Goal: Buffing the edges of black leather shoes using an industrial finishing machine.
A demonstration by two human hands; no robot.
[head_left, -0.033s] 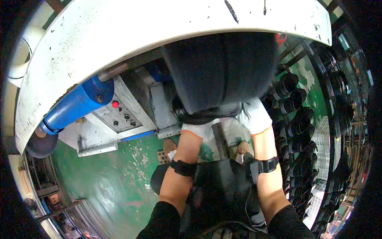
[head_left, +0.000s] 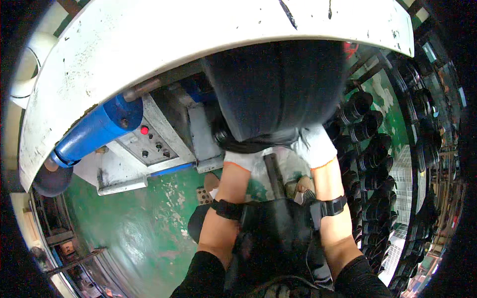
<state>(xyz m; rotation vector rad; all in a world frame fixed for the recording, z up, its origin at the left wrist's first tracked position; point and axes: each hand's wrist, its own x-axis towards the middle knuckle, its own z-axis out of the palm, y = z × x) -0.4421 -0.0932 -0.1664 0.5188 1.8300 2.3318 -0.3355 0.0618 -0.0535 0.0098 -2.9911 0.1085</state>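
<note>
A broad black roller (head_left: 278, 89), smeared as if turning, sticks out below a white hood. Against its lower edge lies a glossy black shoe (head_left: 248, 144), its outline blurred. My left hand (head_left: 247, 159) wears a white glove with an orange cuff and is closed on the shoe from below, its fingers mostly hidden behind it. On the shoe's right end, my right hand (head_left: 316, 147), in a matching glove, is closed too. Its fingertips disappear beside the roller.
The white hood (head_left: 198, 25) spans the top. At left are a blue cylinder (head_left: 99, 126) and a control panel with a red button (head_left: 144, 130). Rows of black shoes (head_left: 375, 149) stand close on the right, with white crates (head_left: 401, 174) beyond. The floor (head_left: 134, 228) is green.
Both hands have shifted slightly left along the roller together with the shoe. The machine and the rows of shoes have not visibly moved.
</note>
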